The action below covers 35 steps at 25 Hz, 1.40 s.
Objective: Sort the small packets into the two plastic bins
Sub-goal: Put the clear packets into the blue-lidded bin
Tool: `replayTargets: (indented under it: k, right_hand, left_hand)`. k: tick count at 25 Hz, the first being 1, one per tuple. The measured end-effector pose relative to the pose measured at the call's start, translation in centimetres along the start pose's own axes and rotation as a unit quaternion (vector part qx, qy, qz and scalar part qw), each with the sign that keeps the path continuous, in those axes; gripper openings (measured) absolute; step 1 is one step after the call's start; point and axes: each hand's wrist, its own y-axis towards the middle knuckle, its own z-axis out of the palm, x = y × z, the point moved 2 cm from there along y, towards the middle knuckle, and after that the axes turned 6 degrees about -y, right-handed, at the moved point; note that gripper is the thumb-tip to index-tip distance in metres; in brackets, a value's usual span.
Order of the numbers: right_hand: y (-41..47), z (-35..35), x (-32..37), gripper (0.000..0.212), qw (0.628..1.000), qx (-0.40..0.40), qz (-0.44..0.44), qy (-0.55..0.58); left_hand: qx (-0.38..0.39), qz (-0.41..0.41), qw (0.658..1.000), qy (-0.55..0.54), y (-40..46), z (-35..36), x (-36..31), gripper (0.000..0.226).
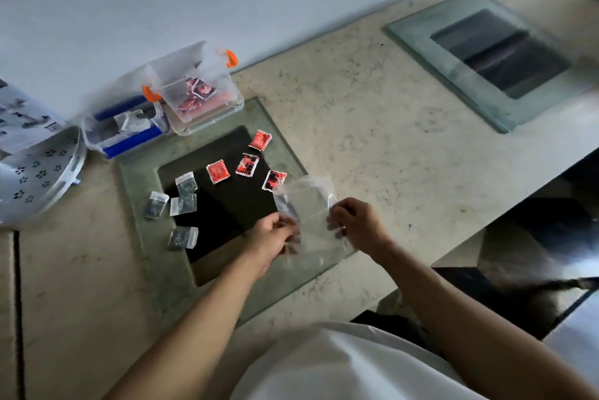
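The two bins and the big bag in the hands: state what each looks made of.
Orange-latched bin and blue-latched bin: rigid clear plastic, glossy; packets show through the walls. Clear bag, held by left hand and right hand: thin, flexible, likely plastic film; the countertop shows through it.

There is one view only, from the camera on my head. It looks forward and steeply down over my chest and both forearms onto the desk (372, 114), tilted so the far wall runs slantwise across the top. It sits close: my left hand (274, 236) and right hand (355, 224) lie near the middle, and the wide lens bends the edges.
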Motion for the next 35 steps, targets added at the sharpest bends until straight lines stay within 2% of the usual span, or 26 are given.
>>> replayTargets:
  k: [3,6,8,10,11,13,15,17,19,22,23,24,25,26,27,29,31,32,33,35]
  right_hand:
    - [-0.7,-1.7,-1.4,0.012,0.998,-0.059,0.005,-0.012]
    - [-1.3,-2.9,-2.7,0.014,0.996,-0.089,-0.011,-0.026]
    - [-1.3,-4.0,-3.3,0.017,0.994,-0.083,0.015,0.068]
    - [-1.3,-5.0,-3.8,0.013,0.979,-0.035,0.074,0.187]
    - [-1.4,-5.5,-4.2,0.019,0.969,-0.003,0.105,0.225]
    - [-1.3,-6.6,-5.2,0.022,0.964,0.033,0.112,0.237]
    - [-1.2,-7.5,-5.8,0.019,0.966,0.032,0.058,0.25]
    - [-0.8,-8.9,-6.6,0.037,0.97,0.007,0.039,0.24]
    - [-0.6,-10.4,-7.4,0.048,0.978,-0.02,0.047,0.2]
    - [-0.3,-12.8,-8.2,0.034,0.978,-0.049,0.076,0.19]
    - [-0.1,-13.3,-8.4,0.03,0.975,-0.055,0.081,0.201]
    - [0.1,-13.7,-8.6,0.029,0.976,-0.061,0.078,0.192]
    - [0.4,-14.1,-8.8,0.028,0.985,-0.068,0.066,0.142]
    - [0.7,-14.3,-9.1,0.024,0.995,-0.077,0.049,0.051]
    - [0.9,-14.2,-9.4,0.023,0.995,-0.079,0.031,-0.048]
    - [1.4,-13.5,-10.1,0.048,0.975,-0.07,0.0,-0.212]
    - [1.7,-13.0,-10.6,0.069,0.941,-0.071,-0.028,-0.33]
    - [1.8,-12.9,-10.7,0.073,0.924,-0.077,-0.042,-0.372]
    - [1.9,-13.1,-10.9,0.074,0.91,-0.083,-0.051,-0.403]
    - [2.2,-13.6,-11.3,0.076,0.89,-0.083,-0.054,-0.445]
  left_hand:
    - [-0.02,0.046,0.998,0.023,0.5,1.8,0.0,0.021]
    - [-0.015,0.069,0.995,0.067,0.8,3.2,0.0,0.033]
    - [0.003,0.039,0.998,0.04,1.0,3.9,0.1,0.039]
    - [0.017,0.022,0.999,0.029,1.3,5.0,0.1,0.039]
    - [0.02,0.014,0.999,0.034,1.4,5.7,0.1,0.037]
    - [0.015,-0.006,1.0,0.013,1.7,7.5,0.3,0.032]
    - [0.008,-0.063,0.996,-0.07,1.8,8.9,0.5,0.031]
    - [0.017,-0.135,0.983,-0.126,2.2,10.2,0.9,0.033]
    - [0.039,-0.183,0.972,-0.138,2.7,11.5,1.1,0.031]
    - [0.046,-0.21,0.961,-0.173,4.0,13.1,0.6,0.028]
    - [0.047,-0.193,0.967,-0.158,4.5,13.5,0.3,0.029]
    - [0.054,-0.149,0.983,-0.096,5.1,13.7,0.0,0.031]
    - [0.068,-0.081,0.994,0.009,5.6,14.1,-0.2,0.034]
    - [0.088,-0.002,0.986,0.139,6.0,14.5,-0.2,0.038]
    - [0.119,0.071,0.954,0.266,6.3,15.1,0.1,0.045]
    - [0.154,0.152,0.852,0.477,7.1,16.1,1.2,0.068]
    - [0.134,0.204,0.752,0.612,7.9,16.7,2.3,0.076]
    - [0.12,0.222,0.718,0.649,8.1,16.8,2.6,0.076]
    - [0.111,0.228,0.705,0.662,8.3,16.8,2.9,0.076]
    - [0.112,0.226,0.717,0.65,8.7,16.6,3.3,0.076]
